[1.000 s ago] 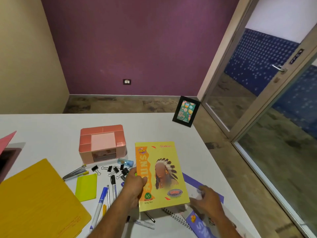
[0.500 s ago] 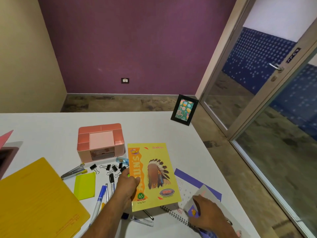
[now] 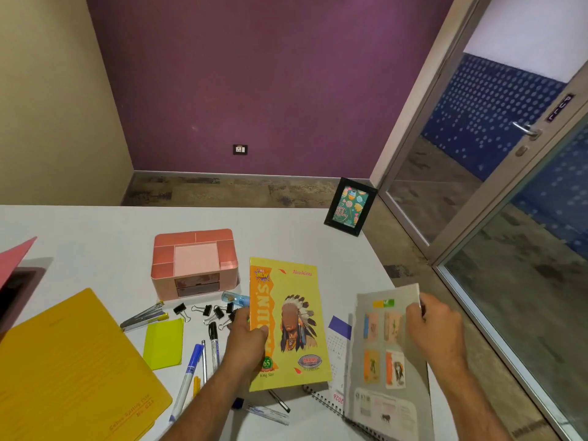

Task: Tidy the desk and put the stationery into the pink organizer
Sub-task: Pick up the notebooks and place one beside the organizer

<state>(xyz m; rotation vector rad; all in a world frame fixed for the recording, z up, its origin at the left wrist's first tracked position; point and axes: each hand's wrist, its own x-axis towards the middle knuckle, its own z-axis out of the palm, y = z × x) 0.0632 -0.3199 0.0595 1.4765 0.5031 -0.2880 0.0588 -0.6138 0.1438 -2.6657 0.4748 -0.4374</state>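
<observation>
Partly hidden: left hand grips the left edge of a yellow notebook, thumb on the cover, fingers behind it and out of sight. Notebook is lifted and tilted, covering part of the clips and the pens below. Right hand is closed on the top right corner of a grey booklet, holding it raised; its lower edge runs off the frame bottom. Under the booklet a spiral calendar shows only a purple corner and some grid; print too small to read.

Pink organizer stands on the desk behind the clips, well apart from both hands, its compartments looking empty. Stapler, yellow-green pad, blue marker and black marker lie loose in front of it. Yellow folder at lower left, cut by the frame edge. A dark item with a pink flap at far left is cropped; cannot identify.

Desk is white. Photo frame stands at its far right corner. Purple wall, glass door right.
</observation>
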